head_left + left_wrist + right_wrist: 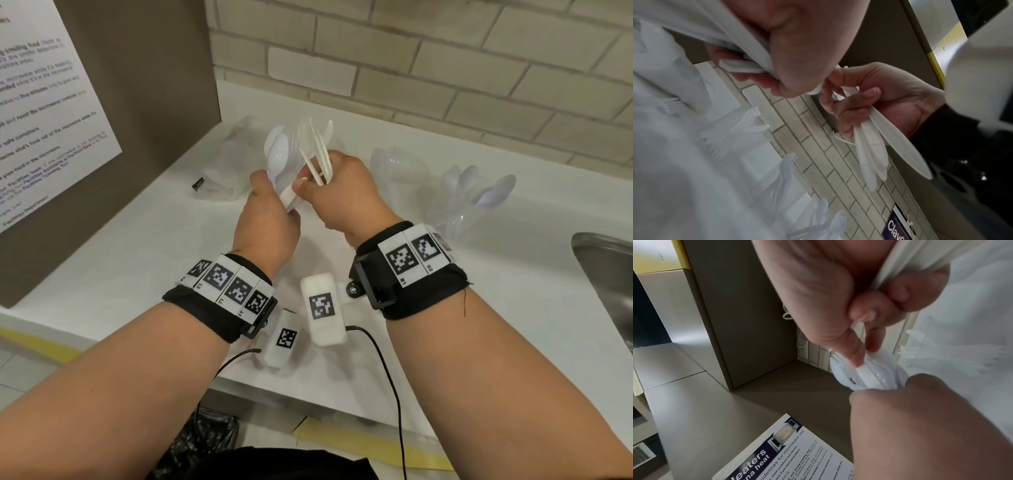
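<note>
Above the white counter my left hand grips a bunch of white plastic spoons, bowls up. My right hand is right beside it, its fingers curled round several white forks whose handles stick out below the fist. The right thumb and forefinger also pinch the handle of one piece in the left hand's bunch. From the right wrist, the left hand closes round the spoon bowls. The left wrist view has the right hand at centre.
Two clear cups stand on the counter at the right, one with forks, one with spoons. A crumpled clear bag lies behind the hands. A steel sink is at far right, a brown panel with a notice at left.
</note>
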`<state>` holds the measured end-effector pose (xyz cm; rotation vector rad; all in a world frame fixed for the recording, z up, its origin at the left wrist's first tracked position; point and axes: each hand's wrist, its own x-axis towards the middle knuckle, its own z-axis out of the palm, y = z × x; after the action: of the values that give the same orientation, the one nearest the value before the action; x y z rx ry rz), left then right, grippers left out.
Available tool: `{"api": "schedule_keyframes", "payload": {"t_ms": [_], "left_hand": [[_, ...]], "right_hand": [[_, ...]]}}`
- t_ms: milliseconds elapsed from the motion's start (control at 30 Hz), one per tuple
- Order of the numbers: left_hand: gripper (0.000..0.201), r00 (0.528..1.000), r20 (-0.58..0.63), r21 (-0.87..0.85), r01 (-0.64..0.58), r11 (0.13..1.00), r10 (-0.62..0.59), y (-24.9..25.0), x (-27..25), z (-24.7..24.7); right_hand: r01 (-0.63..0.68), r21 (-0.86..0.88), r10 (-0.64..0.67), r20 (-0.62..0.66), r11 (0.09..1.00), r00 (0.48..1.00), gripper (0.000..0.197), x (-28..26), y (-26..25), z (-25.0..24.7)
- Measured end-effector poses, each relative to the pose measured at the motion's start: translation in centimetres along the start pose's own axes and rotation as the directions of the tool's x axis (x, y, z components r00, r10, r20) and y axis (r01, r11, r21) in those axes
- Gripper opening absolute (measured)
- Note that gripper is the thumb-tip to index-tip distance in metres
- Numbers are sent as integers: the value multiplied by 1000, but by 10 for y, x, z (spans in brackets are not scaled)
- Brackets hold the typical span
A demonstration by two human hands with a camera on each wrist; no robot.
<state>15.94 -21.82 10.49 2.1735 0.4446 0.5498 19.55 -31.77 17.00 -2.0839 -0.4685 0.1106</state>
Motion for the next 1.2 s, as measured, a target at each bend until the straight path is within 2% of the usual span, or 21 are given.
{"api": "schedule_keyframes", "payload": {"t_ms": [233,367,500,567,667,767,867,1000,1100,1200], "left_hand": [[45,1000,-7,-48,-21,999,20,-3,-1,0],[47,998,19,-89,-54,995,56,-2,0,-4],[45,996,69,-104,-51,993,58,-4,2,-10],[41,995,94,-128,-26,991,38,-9,5,-16],[35,982,184,-229,80,970,-38,-19,9,-28],[32,946,317,-399,195,896,-64,-26,11,-37],[33,927,368,-497,263,827,-73,-31,12,-43],[29,936,346,-515,250,820,-69,-37,13,-50],[31,942,327,-556,254,791,-73,-43,12,-57],[33,947,309,-571,256,780,-85,-48,11,-59]], "right_hand": [[-10,169,29,-108,986,994,19,0,-3,-2],[85,228,-29,-238,970,971,21,0,-6,-1],[192,264,-77,-391,945,917,22,7,-10,-2],[244,288,-82,-479,926,874,16,17,-14,-11],[334,395,-28,-610,856,792,2,45,-22,-37],[383,417,-10,-666,824,746,4,79,-26,-54],[406,426,-34,-654,808,755,10,110,-28,-50],[398,349,-112,-616,848,780,17,143,-19,-29],[434,333,-172,-594,837,786,12,165,0,-10],[413,377,-151,-561,829,814,14,184,18,3]]}}
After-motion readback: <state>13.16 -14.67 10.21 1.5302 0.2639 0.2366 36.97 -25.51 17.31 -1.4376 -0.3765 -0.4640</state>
